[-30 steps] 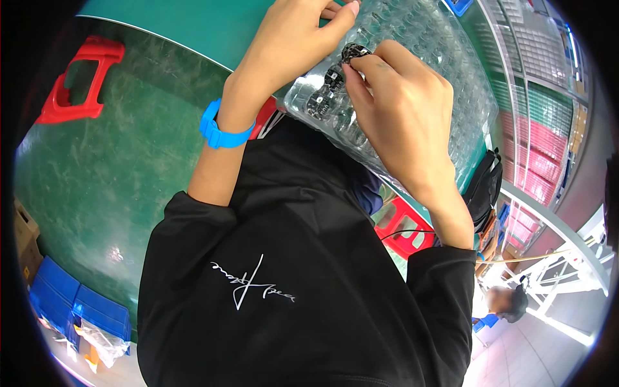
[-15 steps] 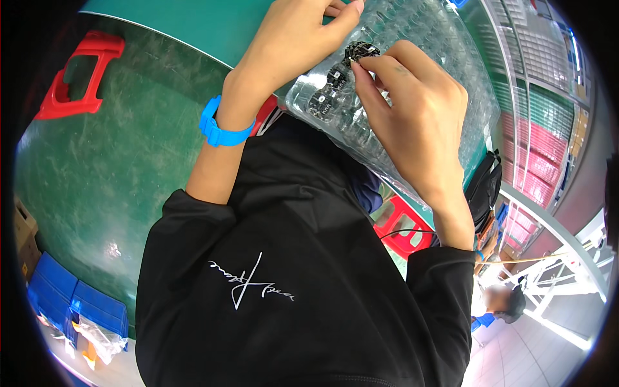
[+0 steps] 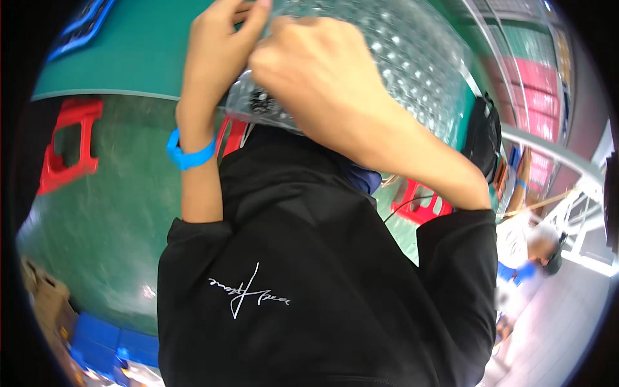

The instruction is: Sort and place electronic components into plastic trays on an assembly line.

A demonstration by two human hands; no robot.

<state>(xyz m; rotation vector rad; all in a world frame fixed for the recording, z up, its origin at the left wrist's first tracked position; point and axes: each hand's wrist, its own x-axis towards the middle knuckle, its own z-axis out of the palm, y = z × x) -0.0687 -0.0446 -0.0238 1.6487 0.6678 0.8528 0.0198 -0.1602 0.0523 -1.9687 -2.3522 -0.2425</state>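
Note:
My right hand [image 3: 316, 68] reaches across the clear plastic blister tray [image 3: 419, 61], blurred by motion. Its knuckles are bent and its fingers curl under, out of sight, close beside my left hand. Whatever they hold is hidden. At the upper edge, my left hand [image 3: 222, 42] has its fingers curled and its thumb stretched upward. The fingertips are cut off, so anything in them cannot be made out. A blue band circles my left wrist. Small black circuit boards [image 3: 261, 102] lie in the tray's near left corner, partly covered by my right hand.
The green table [image 3: 142, 58] carries a blue-edged tray [image 3: 80, 29] at the far left. Red stools [image 3: 71, 142] stand on the floor. A black bag [image 3: 480, 132] is at the right, another person [image 3: 538, 248] beyond it. Cartons [image 3: 48, 293] and blue bins [image 3: 106, 338] sit lower left.
My right hand has moved left, from the circuit boards toward my left hand. The view has turned, bringing the blue-edged tray into sight.

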